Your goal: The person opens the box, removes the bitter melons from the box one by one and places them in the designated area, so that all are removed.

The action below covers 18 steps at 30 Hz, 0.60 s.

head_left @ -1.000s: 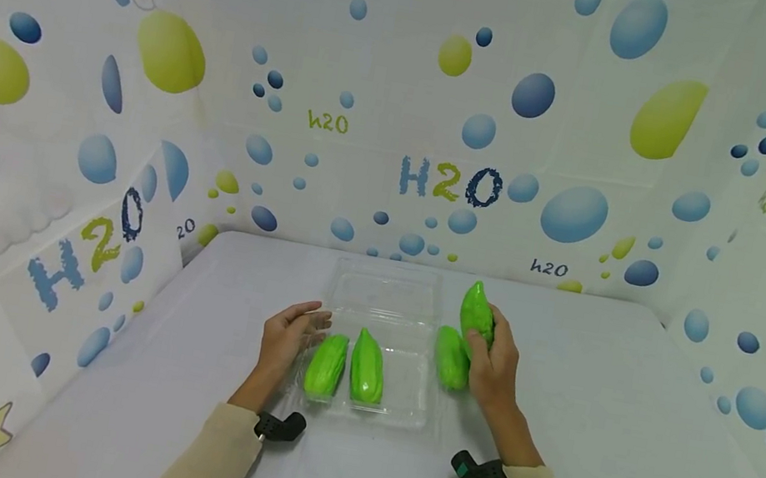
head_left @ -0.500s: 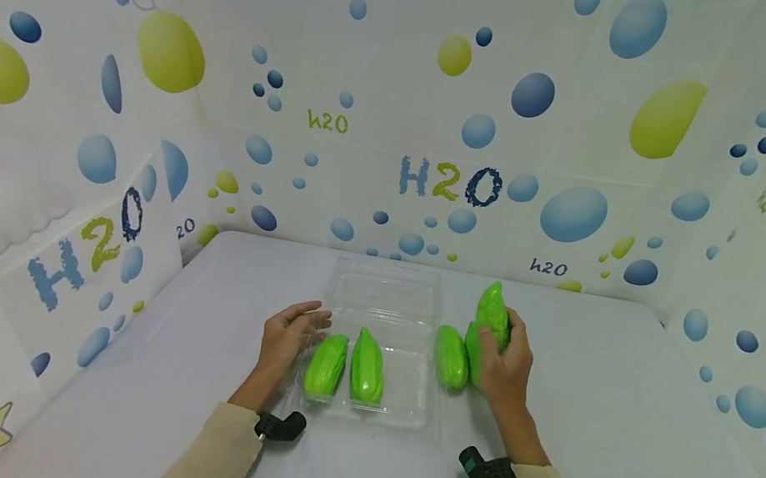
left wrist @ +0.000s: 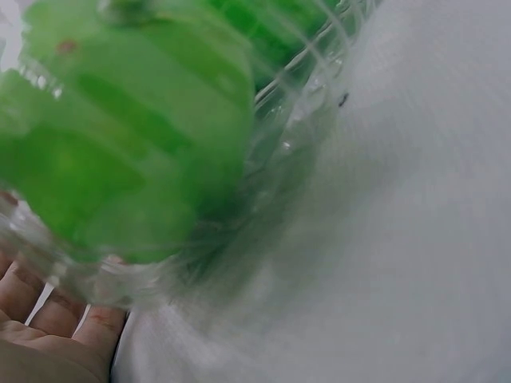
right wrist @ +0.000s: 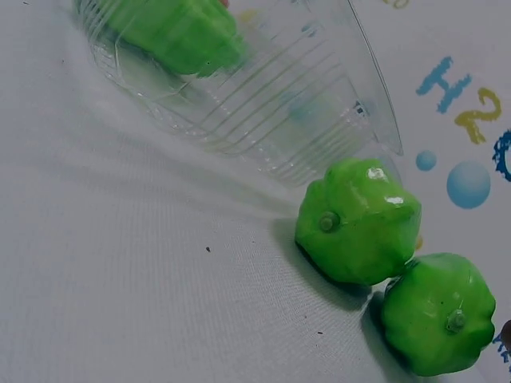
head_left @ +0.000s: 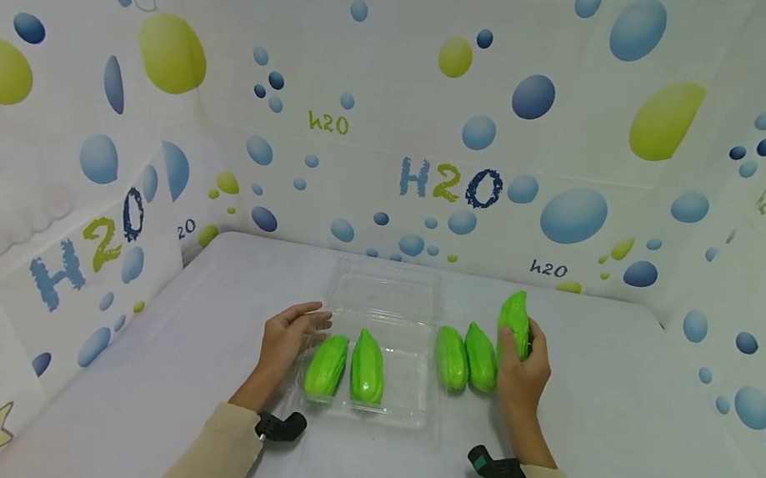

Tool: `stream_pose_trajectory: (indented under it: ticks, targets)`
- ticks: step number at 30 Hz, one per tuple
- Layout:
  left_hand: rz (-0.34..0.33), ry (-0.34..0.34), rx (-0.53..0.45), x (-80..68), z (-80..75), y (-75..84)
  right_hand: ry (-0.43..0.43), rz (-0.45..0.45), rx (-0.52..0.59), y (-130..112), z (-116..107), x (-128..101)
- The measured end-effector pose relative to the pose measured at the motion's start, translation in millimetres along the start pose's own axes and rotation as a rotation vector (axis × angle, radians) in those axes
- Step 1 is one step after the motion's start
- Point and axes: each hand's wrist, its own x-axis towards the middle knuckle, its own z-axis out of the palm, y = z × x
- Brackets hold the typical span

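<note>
My right hand (head_left: 523,377) grips a glossy green bitter melon (head_left: 514,320), pointed end up, right of the clear plastic box (head_left: 412,383). Two similar melons lie side by side on the table between box and hand: one nearer the box (head_left: 452,359), the other next to the hand (head_left: 480,358). Inside the box's left half are two more, a left melon (head_left: 327,365) and a middle melon (head_left: 369,368). At the box's left side rests my left hand (head_left: 285,341), fingers extended along the wall. The left wrist view shows its fingers (left wrist: 60,311) below a blurred melon.
The box's hinged lid (head_left: 385,290) lies folded back behind it. A white cloth covers the table (head_left: 590,409), and a printed H2O curtain (head_left: 382,61) rises at its back and sides. Black wrist cameras sit on both forearms, the right camera (head_left: 497,467) low over the cloth.
My right hand has moved right with the bitter melon in its grip, away from the box. The second melon on the table now shows fully. The left hand stays put.
</note>
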Motion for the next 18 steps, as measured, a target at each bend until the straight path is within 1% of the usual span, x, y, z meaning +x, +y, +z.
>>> stream_pose_trajectory:
  ticks: [3, 7, 9, 10, 15, 18]
  targets:
    - [-0.011, -0.012, -0.011, -0.7, -0.8, 2.5, 0.008, 0.0, -0.002, 3.4, -0.5, 0.9]
    - [-0.009, -0.027, 0.005, -10.6, 2.4, 19.3, 0.031, 0.003, -0.016, 8.2, -0.9, 2.1]
    - [-0.015, -0.026, 0.011, -12.7, 3.4, 23.6, 0.044, 0.006, -0.02, 10.6, -1.6, 2.3]
    - [-0.014, -0.023, 0.007, -12.5, 3.4, 22.6, 0.049, 0.005, -0.024, 11.7, -1.8, 2.5]
    - [-0.017, 0.001, -0.007, -1.7, 0.8, 3.4, 0.049, 0.023, -0.049, 12.7, -3.5, 2.3]
    - [-0.015, 0.007, 0.002, -0.8, 0.9, 1.6, 0.027, 0.055, -0.068, 11.1, -4.2, 1.6]
